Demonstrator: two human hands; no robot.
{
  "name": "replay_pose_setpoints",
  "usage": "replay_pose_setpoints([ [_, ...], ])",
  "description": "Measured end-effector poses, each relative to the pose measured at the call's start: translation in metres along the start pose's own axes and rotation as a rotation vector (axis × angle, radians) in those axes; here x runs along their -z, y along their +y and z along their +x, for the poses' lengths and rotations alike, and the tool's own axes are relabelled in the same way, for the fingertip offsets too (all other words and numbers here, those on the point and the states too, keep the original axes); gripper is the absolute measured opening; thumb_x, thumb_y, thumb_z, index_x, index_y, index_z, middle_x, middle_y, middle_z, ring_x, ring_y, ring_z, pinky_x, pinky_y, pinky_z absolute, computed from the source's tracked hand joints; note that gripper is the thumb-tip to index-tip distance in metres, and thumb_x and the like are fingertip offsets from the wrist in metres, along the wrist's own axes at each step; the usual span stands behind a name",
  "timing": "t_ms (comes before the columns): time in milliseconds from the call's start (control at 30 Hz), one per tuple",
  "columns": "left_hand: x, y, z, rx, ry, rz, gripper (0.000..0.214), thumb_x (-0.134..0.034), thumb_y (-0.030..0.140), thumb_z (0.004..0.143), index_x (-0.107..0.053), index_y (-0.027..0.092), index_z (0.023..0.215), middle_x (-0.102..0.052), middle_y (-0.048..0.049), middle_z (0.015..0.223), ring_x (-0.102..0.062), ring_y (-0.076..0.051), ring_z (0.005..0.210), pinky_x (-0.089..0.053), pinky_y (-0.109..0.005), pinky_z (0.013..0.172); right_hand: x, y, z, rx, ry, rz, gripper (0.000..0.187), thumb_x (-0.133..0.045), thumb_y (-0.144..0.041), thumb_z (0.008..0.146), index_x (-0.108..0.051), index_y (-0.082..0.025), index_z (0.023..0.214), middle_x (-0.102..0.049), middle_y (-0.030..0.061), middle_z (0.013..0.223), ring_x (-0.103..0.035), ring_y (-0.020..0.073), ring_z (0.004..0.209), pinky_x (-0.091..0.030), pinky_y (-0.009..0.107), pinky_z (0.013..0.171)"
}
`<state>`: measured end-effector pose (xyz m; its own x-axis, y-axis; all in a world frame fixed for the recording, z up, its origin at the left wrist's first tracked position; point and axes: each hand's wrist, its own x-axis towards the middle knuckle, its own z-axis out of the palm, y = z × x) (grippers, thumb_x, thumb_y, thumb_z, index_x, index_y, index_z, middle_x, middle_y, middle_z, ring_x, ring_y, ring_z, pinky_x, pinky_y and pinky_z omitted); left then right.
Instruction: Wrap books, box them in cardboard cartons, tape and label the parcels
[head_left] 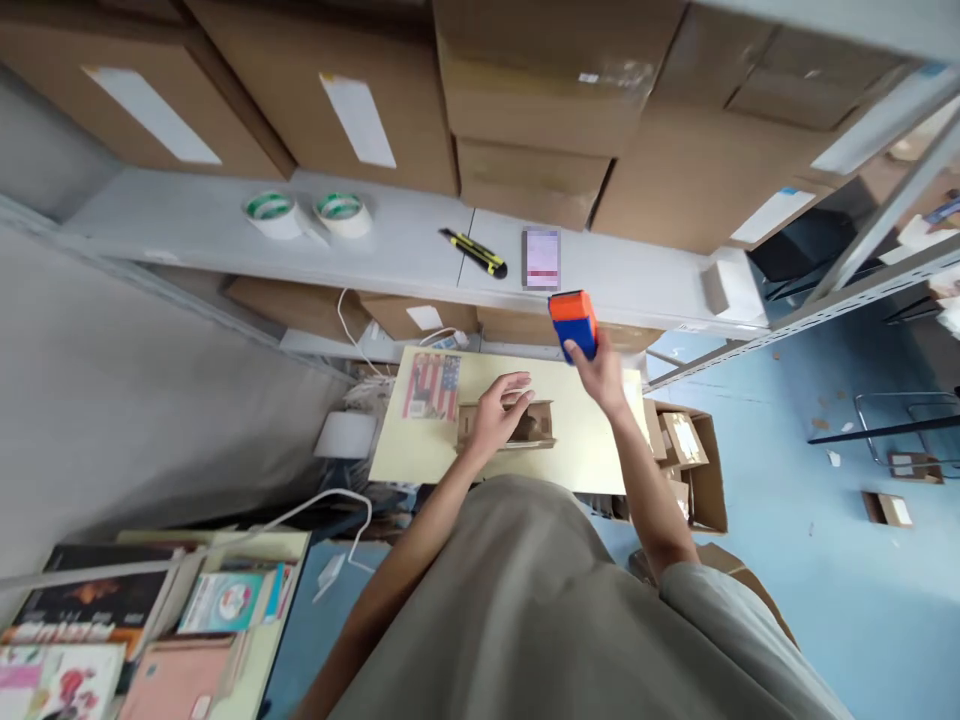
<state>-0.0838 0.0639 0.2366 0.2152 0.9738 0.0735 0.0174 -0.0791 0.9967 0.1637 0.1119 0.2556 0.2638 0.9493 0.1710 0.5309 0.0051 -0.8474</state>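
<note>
My right hand [600, 375] is closed around the blue lower part of an orange-and-blue block-shaped hand tool [574, 324]; its exact kind I cannot make out. It is raised in front of the shelf edge, above the table's right half. My left hand [501, 412] is over a small open cardboard box [541, 424] on the pale yellow table [589, 425]. Its fingers are bent with the thumb apart, and nothing shows between them. The box's flaps stand open, and part of it is hidden by this hand.
On the grey shelf [405, 235] lie two tape rolls [271, 214], a black-and-yellow utility knife [476, 253] and a pale card [541, 258]. Large cartons [547, 90] stand behind them. A flag-patterned sheet [432, 386] is on the table; books [225, 602] are at lower left.
</note>
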Motion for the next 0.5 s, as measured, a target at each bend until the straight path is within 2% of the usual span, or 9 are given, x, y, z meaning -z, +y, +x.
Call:
replay_pose_setpoints([
  [100,0.004,0.000,-0.031,0.013,0.072,-0.011,0.044,-0.080,0.064,0.104,-0.076,0.025,0.124,-0.084,-0.0138,0.126,-0.083,-0.028,0.121,-0.070,-0.043,0.107,-0.033,-0.014,-0.074,-0.091,-0.205,0.272,0.067,-0.069,-0.091,0.100,-0.067,-0.028,0.121,-0.079,0.0066,0.102,-0.072,0.0290,0.094,-0.065,0.044,0.091],
  [200,0.010,-0.001,-0.051,0.058,0.135,0.011,0.046,-0.083,0.068,0.101,-0.076,0.024,0.116,-0.085,-0.0112,0.118,-0.084,-0.026,0.111,-0.071,-0.041,0.101,-0.059,-0.025,-0.117,-0.162,-0.286,0.386,0.068,-0.068,-0.092,0.099,-0.069,-0.027,0.119,-0.080,0.0069,0.108,-0.072,0.0277,0.098,-0.064,0.042,0.093],
  [333,0.022,-0.002,-0.068,0.128,0.159,0.053,0.050,-0.080,0.073,0.102,-0.081,0.025,0.113,-0.087,-0.0095,0.116,-0.085,-0.028,0.107,-0.072,-0.042,0.100,-0.078,-0.031,-0.135,-0.171,-0.300,0.374,0.073,-0.065,-0.095,0.099,-0.069,-0.028,0.129,-0.079,0.0084,0.115,-0.073,0.0288,0.104,-0.065,0.044,0.100],
  [500,0.041,0.006,-0.076,0.073,0.151,0.131,0.050,-0.080,0.073,0.102,-0.085,0.024,0.115,-0.085,-0.0105,0.119,-0.081,-0.027,0.107,-0.069,-0.039,0.094,-0.079,-0.035,-0.141,-0.139,-0.350,0.357,0.075,-0.061,-0.097,0.101,-0.067,-0.030,0.134,-0.079,0.0095,0.121,-0.074,0.0309,0.113,-0.066,0.048,0.107],
])
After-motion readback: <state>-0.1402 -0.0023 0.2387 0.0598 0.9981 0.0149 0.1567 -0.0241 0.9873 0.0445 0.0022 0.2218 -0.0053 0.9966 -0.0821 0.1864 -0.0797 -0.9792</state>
